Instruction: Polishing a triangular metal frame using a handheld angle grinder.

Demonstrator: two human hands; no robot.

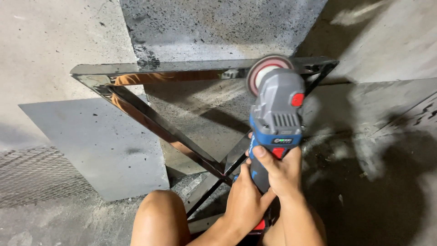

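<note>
Grey-blue angle grinder (275, 118), polished triangular steel frame (150, 120)

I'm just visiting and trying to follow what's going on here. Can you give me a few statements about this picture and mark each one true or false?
1. Both hands hold the angle grinder. True: the left hand wraps the lower handle and the right hand grips just above it.
2. The grinder's disc is at the top bar of the metal frame. True.
3. The metal frame is a dull, rusty circle. False: it is a shiny, mirror-like frame of straight bars forming a triangle.
4. The grinder body is yellow and green. False: it is grey and blue with red buttons.
5. The frame sits on a wooden workbench. False: it rests on a speckled concrete floor.
</note>
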